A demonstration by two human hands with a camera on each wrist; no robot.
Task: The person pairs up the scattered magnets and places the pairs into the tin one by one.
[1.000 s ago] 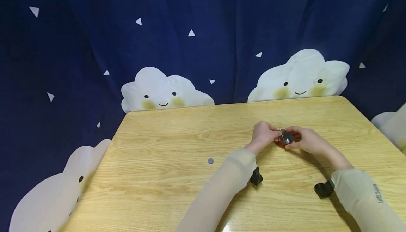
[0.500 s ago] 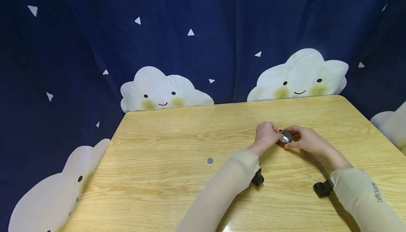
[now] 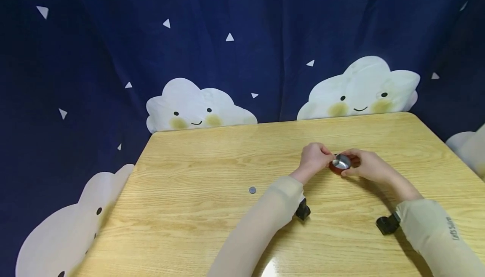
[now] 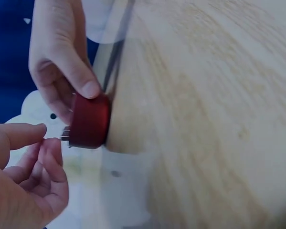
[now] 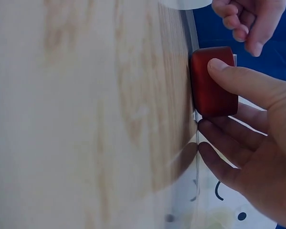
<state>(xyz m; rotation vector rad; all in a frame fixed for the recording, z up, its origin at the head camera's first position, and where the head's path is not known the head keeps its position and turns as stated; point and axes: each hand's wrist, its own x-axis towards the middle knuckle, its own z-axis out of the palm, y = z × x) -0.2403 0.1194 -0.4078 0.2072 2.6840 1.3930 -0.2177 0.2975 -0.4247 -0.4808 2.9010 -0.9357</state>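
A round red metal dish (image 3: 339,164) with a shiny silvery inside stands on the wooden table, toward the back right. My right hand (image 3: 364,167) grips its side from the right; in the right wrist view the thumb presses the red wall (image 5: 212,90) and the other fingers curl behind. From the left, my left hand (image 3: 315,158) reaches to the dish's upper rim with thumb and index tips close together. Thin metal tabs (image 4: 65,134) stick out of the dish by those fingertips in the left wrist view. I cannot tell whether the left fingertips pinch anything.
A small grey coin-like disc (image 3: 252,190) lies on the table (image 3: 189,209), left of the left forearm. Behind the table hangs a dark blue curtain (image 3: 212,11) with printed clouds. Black wrist cameras, one (image 3: 388,224) under the right wrist, hang close over the tabletop.
The dish's top, dark and glossy with a light bracket across it a second ago, now looks silvery and hollow. My left hand shifts slightly around the rim; my right hand keeps its place.
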